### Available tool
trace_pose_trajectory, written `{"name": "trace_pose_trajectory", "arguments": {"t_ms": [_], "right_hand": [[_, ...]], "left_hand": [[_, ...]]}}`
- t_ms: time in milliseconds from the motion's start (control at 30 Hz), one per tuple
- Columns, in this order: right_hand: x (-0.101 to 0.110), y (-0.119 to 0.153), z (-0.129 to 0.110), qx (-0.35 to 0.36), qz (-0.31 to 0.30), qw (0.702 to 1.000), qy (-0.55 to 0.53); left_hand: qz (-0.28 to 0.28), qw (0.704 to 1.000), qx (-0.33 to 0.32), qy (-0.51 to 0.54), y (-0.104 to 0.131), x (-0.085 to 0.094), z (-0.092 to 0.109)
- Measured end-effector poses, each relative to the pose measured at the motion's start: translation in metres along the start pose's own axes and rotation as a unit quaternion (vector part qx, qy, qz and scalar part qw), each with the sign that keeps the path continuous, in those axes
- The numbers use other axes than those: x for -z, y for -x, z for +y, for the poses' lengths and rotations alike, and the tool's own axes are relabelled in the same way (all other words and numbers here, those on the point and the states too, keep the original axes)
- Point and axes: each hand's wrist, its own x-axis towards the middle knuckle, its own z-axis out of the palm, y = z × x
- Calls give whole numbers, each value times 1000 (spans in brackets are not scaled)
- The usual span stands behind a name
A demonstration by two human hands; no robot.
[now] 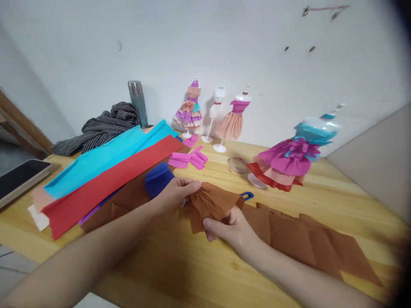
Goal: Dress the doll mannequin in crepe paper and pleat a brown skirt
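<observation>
A long strip of brown crepe paper [289,233] runs from between my hands out to the right across the table. My left hand [181,190] pinches its gathered end, where pleats fan out. Lower down, my right hand [229,229] grips the edge of the same piece between thumb and fingers. Just behind the brown paper shows the blue handle [247,196] of a tool, its other part hidden. A folded piece of dark blue crepe paper [159,179] lies close to my left hand, and several magenta paper pieces [189,158] lie beyond it.
Turquoise [96,158] and red [115,186] crepe sheets cover the left side. Several small dress forms, one in a magenta-and-turquoise dress [292,156], stand toward the wall near a tape roll [238,164]. A flask [138,102], striped cloth [109,126] and phone [22,177] are farther left.
</observation>
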Motion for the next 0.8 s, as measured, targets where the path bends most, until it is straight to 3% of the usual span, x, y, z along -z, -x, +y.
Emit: {"name": "trace_pose_trajectory", "arguments": {"t_ms": [133, 233, 467, 567, 633, 733, 800], "right_hand": [[4, 1, 10, 21, -18, 999, -22], [1, 1, 6, 12, 8, 1000, -8], [-11, 1, -1, 30, 33, 997, 63], [-9, 5, 0, 60, 37, 986, 154], [-7, 12, -9, 63, -16, 970, 232], [-2, 28, -36, 60, -169, 937, 301], [6, 36, -55, 85, -207, 928, 298]], "left_hand": [[10, 999, -1, -52, 0, 1, -1], [29, 996, -2, -83, 0, 0, 0], [13, 992, -25, -126, 3, -2, 0], [11, 991, -33, -131, 2, -1, 1], [11, 990, -42, -135, 1, 2, 4], [-22, 981, -67, -181, 1, 7, 13], [-60, 965, -89, -240, 3, 10, 20]]}}
